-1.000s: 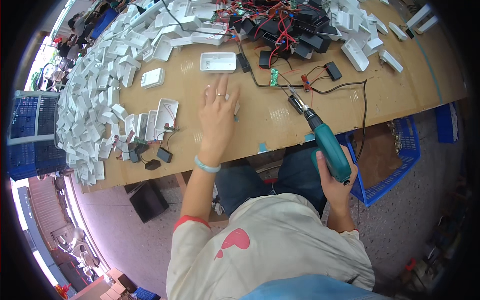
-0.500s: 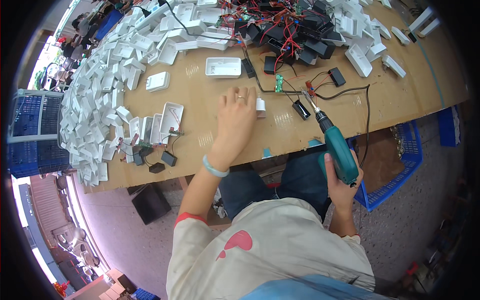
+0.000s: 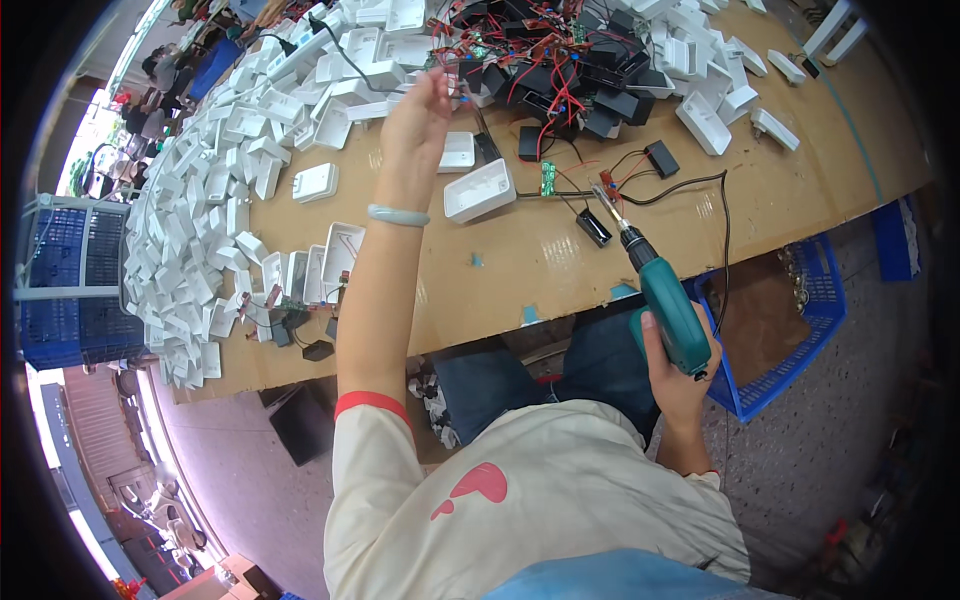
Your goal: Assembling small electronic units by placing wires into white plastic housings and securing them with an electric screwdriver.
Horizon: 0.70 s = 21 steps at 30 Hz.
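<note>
My right hand point(image 3: 684, 370) is closed round the handle of a teal electric screwdriver point(image 3: 672, 305), its bit pointing up and left over the table. The tip is close to a small red circuit board point(image 3: 608, 187) with wires. My left hand point(image 3: 416, 125) reaches to the far side, its fingers drawn together at the near edge of a heap of black battery boxes point(image 3: 560, 75) with red wires. What those fingers hold, if anything, is too small to make out. Nearer me, a white plastic case point(image 3: 480, 191) lies tilted beside another white case point(image 3: 457, 152), partly hidden by my left hand.
White plastic cases point(image 3: 215, 190) are heaped along the left side. Several cases with wired boards point(image 3: 300, 275) stand at the left front. A green board point(image 3: 548, 178), a black battery holder point(image 3: 594, 228) and a black cable point(image 3: 722, 230) lie at right. A blue basket point(image 3: 790, 375) stands below.
My left hand has moved away from a small white piece, forward and left to the black heap. A white case now lies where it was. The screwdriver stays in my right hand, nearly unmoved.
</note>
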Motion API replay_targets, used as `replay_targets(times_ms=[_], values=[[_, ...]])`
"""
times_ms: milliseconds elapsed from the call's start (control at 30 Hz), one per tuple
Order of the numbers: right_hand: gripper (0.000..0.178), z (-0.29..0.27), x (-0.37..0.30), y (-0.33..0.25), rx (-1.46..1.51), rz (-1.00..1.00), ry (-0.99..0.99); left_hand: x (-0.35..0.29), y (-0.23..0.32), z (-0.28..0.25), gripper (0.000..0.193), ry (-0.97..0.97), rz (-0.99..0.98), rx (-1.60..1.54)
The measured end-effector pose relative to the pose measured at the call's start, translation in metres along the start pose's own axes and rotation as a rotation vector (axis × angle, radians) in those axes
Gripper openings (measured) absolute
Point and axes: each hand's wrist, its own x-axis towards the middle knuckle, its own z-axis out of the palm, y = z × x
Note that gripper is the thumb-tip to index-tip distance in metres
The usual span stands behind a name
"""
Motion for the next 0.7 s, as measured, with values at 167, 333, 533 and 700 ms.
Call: replay_targets(times_ms=[167, 333, 533, 700], values=[[0.027, -0.003, 0.000, 0.001, 0.007, 0.009, -0.014, -0.035, 0.050, 0.009, 0.029, -0.145, 0.563, -0.032], [0.027, -0.002, 0.000, 0.000, 0.000, 0.012, -0.020, -0.101, 0.062, -0.005, 0.032, -0.006, 0.753, 0.455], [0.028, -0.001, -0.001, -0.005, 0.002, -0.009, -0.047, -0.140, -0.030, -0.045, 0.022, -0.140, 0.763, 1.209], [0.029, -0.001, -0.006, -0.008, -0.013, -0.016, -0.064, -0.149, -0.073, -0.038, 0.015, -0.121, 0.821, 1.371]])
